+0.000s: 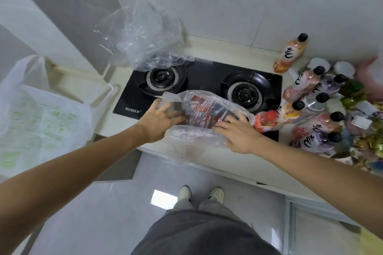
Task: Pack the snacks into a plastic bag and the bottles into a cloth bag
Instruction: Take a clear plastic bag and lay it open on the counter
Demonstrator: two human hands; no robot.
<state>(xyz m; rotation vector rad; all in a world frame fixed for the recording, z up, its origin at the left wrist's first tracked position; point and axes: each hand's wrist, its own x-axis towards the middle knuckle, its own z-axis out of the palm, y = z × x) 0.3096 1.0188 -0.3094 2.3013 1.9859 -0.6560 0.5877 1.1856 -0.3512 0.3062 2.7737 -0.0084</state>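
A clear plastic bag lies on the front of the stove, with a red and dark snack packet inside it. My left hand grips the bag's left edge, fingers curled into the plastic. My right hand presses on the bag's right side, fingers spread over the packet. Several drink bottles with black caps lie and stand at the right of the counter, beside snack packets. A red-orange packet sits just right of the bag. A white cloth bag with green print rests at the left.
The black two-burner gas stove fills the middle of the counter. A second crumpled clear plastic bag rests over the left burner against the wall. The counter's front edge runs below my hands, with the tiled floor beneath it.
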